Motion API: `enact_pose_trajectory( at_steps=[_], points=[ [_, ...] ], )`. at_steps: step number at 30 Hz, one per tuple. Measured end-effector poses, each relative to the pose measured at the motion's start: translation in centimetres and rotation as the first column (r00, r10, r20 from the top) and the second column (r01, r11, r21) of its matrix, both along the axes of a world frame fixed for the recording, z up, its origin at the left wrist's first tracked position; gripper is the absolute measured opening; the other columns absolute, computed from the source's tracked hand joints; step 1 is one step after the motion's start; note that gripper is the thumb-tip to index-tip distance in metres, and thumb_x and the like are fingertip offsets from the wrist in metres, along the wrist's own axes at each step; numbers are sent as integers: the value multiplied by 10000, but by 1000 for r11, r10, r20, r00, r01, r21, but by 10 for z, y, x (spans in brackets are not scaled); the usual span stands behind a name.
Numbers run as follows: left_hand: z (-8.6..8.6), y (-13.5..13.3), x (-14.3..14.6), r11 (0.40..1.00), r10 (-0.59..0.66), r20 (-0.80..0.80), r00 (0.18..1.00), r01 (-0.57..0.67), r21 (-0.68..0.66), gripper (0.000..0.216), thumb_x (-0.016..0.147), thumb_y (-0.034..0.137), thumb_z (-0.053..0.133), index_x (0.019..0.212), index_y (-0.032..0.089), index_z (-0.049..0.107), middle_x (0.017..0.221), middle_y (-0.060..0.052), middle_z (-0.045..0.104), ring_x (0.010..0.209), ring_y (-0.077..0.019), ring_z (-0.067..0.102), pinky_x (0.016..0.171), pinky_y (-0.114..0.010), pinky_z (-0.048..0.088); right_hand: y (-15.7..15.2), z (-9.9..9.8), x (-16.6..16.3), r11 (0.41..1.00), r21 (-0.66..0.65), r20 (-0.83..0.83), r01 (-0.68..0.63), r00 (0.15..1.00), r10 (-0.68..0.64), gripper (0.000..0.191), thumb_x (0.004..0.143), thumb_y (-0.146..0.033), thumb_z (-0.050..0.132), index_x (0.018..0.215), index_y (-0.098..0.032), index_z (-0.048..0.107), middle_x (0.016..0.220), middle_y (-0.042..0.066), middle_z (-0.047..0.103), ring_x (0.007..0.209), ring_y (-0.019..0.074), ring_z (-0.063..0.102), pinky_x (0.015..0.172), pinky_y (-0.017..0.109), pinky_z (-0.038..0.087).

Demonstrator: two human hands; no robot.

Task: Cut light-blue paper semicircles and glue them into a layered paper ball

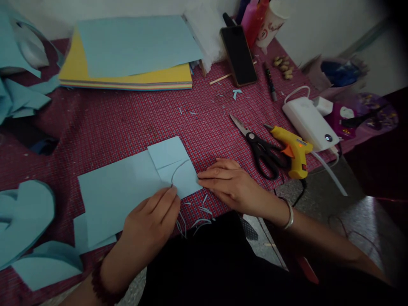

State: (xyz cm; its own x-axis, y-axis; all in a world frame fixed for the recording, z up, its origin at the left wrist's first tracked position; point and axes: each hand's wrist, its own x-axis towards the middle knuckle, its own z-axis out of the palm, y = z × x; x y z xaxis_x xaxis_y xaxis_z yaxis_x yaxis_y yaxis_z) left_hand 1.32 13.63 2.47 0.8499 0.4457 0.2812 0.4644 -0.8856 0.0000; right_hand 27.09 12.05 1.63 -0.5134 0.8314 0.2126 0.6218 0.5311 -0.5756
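Observation:
My left hand (pixel 156 214) pinches a thin, curled paper strip (pixel 175 170) over light blue paper pieces. Under that hand lies a large light blue sheet (pixel 117 187), with smaller blue pieces (pixel 167 152) overlapping its right end. My right hand (pixel 225 182) rests flat with fingers stretched out, their tips touching the right edge of the small blue pieces. Thin blue paper scraps (pixel 204 210) lie between my hands near the table's front edge. Black-handled scissors (pixel 259 148) rest open to the right of my right hand.
A yellow glue gun (pixel 296 148) lies by the scissors, beside a white device (pixel 310 123). Behind stand a paper stack (pixel 127 80), a phone (pixel 239 55) and a paper cup (pixel 272 25). Curved blue paper pieces (pixel 28 216) occupy the left side. Peanuts (pixel 283 67) lie at the far right.

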Motion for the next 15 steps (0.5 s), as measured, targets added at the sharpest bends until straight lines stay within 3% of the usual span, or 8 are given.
enact_pose_trajectory(
  at_steps=[15],
  points=[
    [2, 1, -2, 999, -32, 12, 999, 33, -26, 255, 909, 38, 434, 989, 84, 672, 1061, -141, 720, 981, -248, 682, 750, -351, 598, 1, 0, 1, 1000, -8, -18, -5, 1000, 4, 276, 956, -164, 506, 1177, -232, 659, 1211, 24, 692, 1097, 199, 590, 1002, 452, 422]
  ],
)
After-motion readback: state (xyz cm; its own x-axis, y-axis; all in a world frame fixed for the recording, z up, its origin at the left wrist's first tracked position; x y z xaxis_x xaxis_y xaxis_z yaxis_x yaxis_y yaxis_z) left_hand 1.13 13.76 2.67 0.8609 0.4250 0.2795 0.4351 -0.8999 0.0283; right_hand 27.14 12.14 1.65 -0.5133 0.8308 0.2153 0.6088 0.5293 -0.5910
